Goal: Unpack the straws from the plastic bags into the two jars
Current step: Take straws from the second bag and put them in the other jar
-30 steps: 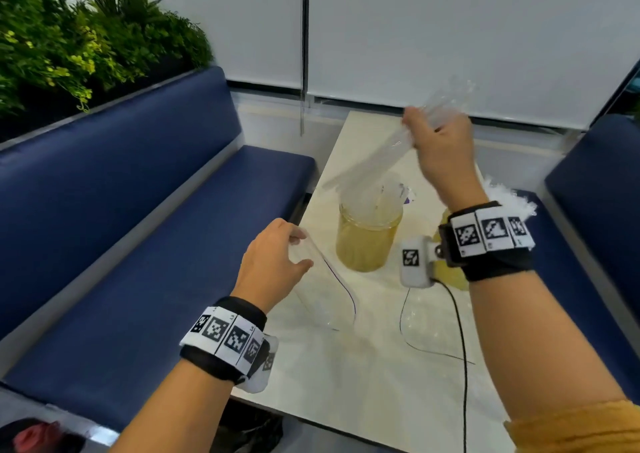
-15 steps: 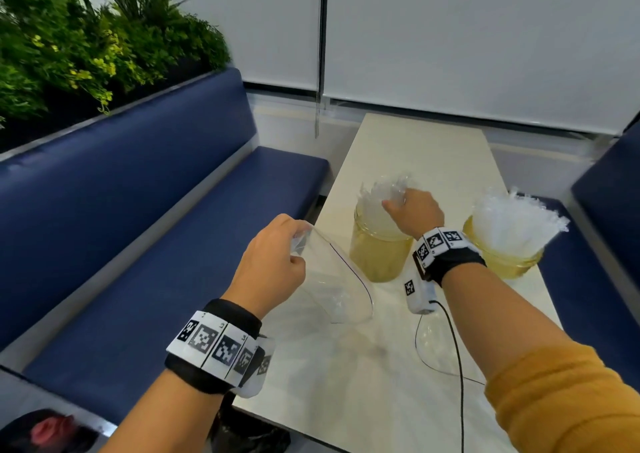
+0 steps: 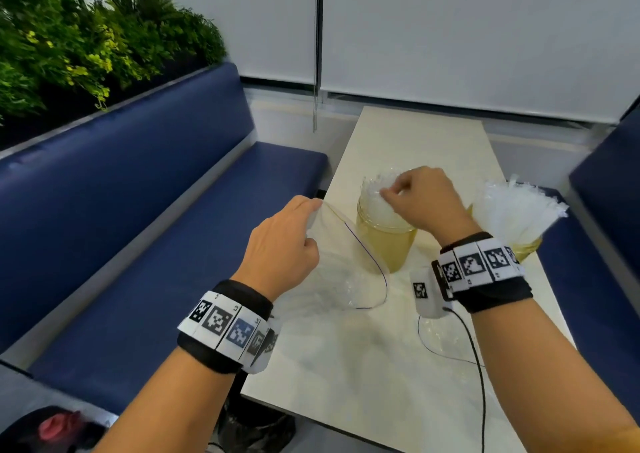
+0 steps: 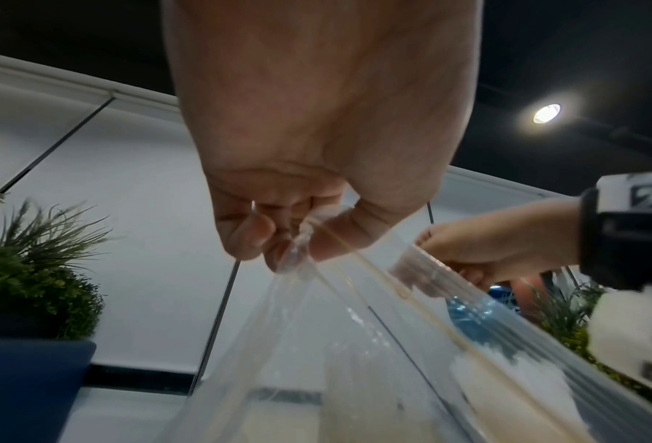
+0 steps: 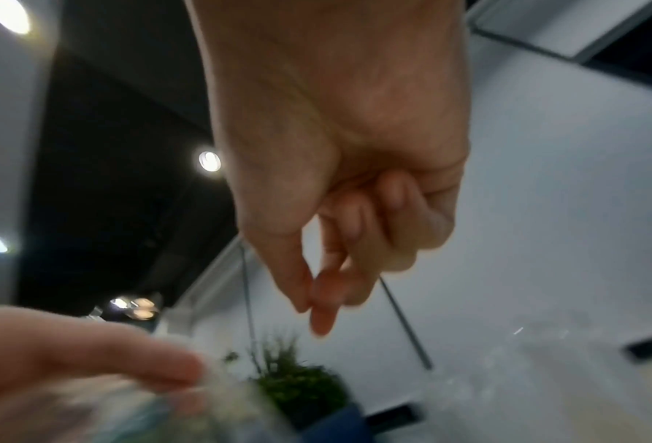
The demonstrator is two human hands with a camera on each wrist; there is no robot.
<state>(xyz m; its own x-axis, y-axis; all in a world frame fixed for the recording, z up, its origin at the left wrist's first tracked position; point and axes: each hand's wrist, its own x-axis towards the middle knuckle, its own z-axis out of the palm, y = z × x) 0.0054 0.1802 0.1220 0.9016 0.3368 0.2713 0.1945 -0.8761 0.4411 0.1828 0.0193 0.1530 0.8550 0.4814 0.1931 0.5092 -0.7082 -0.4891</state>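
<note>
From the head view, my left hand point(image 3: 280, 241) pinches the top edge of a clear plastic bag point(image 3: 343, 272), which hangs from my fingers down onto the table point(image 3: 408, 141), its mouth sagging open toward the jars. My right hand point(image 3: 424, 203) sits over the left jar point(image 3: 384, 245), thumb and forefinger pressed together at the tops of the straws point(image 3: 377, 196) standing in it; whether they actually nip a straw I cannot tell. The right jar point(image 3: 526, 246) stands just beside my right wrist, stuffed with a fan of straws point(image 3: 519, 207) that spreads past its rim. I count two jars, both amber, and two bags: the one I hold and a second bag point(image 3: 440, 342) lying flat on the table under my right forearm. The left jar stands near the table's left edge, by the blue bench point(image 3: 138, 245); beyond both jars the tabletop runs bare to the wall.

From the left wrist, my left hand point(image 4: 297, 239) shows thumb and fingertips curled tight on a bunched corner of the bag point(image 4: 354, 344), which drops away below. Through the film my right hand point(image 4: 479, 248) appears beside it.

From the right wrist, the picture is blurred. My right hand point(image 5: 328, 287) has thumb and forefinger touching at the tips, the other fingers curled in, nothing plainly between them. My left hand point(image 5: 70, 356) lies low in the frame with the bag's film point(image 5: 187, 413) smeared under it.
</note>
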